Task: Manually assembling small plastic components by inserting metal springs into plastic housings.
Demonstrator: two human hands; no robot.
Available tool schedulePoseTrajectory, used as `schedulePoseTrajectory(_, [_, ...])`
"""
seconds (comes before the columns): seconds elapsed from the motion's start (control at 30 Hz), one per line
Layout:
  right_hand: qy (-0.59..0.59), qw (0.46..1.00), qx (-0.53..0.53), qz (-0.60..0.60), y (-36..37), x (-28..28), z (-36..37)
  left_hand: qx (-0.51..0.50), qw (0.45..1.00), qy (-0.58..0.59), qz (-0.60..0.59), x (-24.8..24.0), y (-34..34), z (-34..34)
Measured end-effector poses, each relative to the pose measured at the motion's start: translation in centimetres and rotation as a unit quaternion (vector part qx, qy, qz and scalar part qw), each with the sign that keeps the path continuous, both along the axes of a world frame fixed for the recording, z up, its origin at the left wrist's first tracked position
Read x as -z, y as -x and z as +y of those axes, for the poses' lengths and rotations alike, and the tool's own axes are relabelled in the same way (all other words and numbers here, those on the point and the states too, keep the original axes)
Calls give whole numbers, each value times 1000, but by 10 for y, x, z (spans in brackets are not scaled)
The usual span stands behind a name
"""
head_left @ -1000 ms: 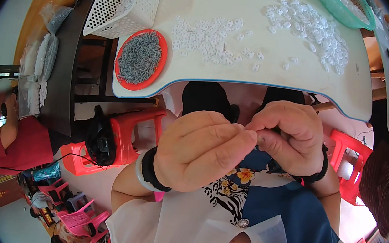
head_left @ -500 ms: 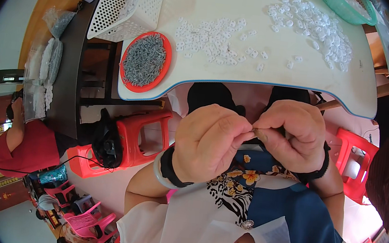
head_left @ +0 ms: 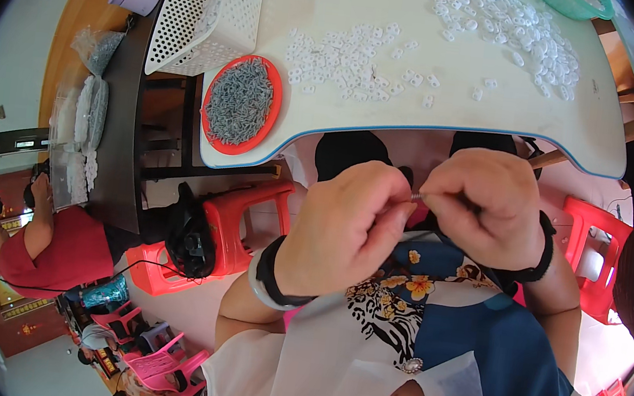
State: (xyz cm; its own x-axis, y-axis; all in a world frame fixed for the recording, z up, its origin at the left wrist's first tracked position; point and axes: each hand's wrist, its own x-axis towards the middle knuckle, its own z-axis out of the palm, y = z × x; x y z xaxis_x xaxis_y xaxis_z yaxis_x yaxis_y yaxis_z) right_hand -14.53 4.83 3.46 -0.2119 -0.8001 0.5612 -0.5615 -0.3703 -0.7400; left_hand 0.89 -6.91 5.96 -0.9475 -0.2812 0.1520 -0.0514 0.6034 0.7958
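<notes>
Just off the table's near edge, above my lap, my left hand (head_left: 352, 229) and my right hand (head_left: 485, 209) meet at their fingertips. Between them is a small threaded metal piece that looks like a screw (head_left: 416, 197). Each hand pinches one end, the fingers curled inward; whatever else the fingertips cover is hidden. On the left of the table, a red plate (head_left: 273, 119) carries a heap of small grey screw-like pieces (head_left: 238, 99). Small white plastic parts with holes (head_left: 341, 58) lie scattered across the table's middle.
The white table (head_left: 390, 108) has a blue edge. A white perforated basket (head_left: 232, 47) stands behind the plate, a bigger white heap (head_left: 519, 37) at far right beside a green basket (head_left: 581, 7). Red stools (head_left: 249, 210) flank me; a person in red (head_left: 57, 250) sits left.
My hands have turned slightly and drawn a little apart at the fingertips, so the screw shows more clearly between them. The whole view has shifted slightly.
</notes>
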Motion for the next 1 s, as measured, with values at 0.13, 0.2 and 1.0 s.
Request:
schedulePoseTrajectory(0.13, [-72, 983, 1, -169, -2, 3, 6, -30, 825, -565, 14, 26, -3, -6])
schedulePoseTrajectory(0.2, [-84, 974, -18, -208, -3, 3, 5, -14, 799, -601, 3, 35, -1, -11])
schedulePoseTrajectory(1.0, [-11, 907, -126, -401, -20, -1, 10, -50, 828, -546, 120, 19, 8, 21])
